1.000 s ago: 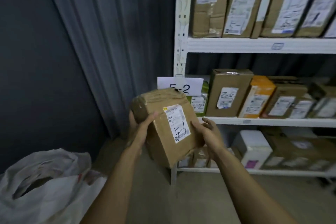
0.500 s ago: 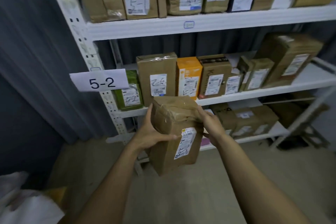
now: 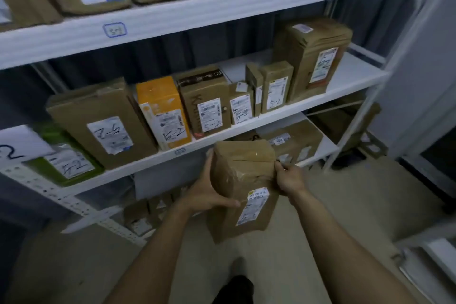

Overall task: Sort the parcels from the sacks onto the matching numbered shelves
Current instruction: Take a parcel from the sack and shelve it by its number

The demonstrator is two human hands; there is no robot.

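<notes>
Cardboard parcel, taped and labelled, hangs upright between left grip and right grip, both curled round its sides, in front of the middle shelf, already lined with shelved parcels; placing it remains.

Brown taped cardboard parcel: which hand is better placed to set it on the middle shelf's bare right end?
Probably the right hand: it grips the brown parcel at its upper right edge, on the side nearer the bare end of the white shelf. The left hand clasps the far left side.
</notes>
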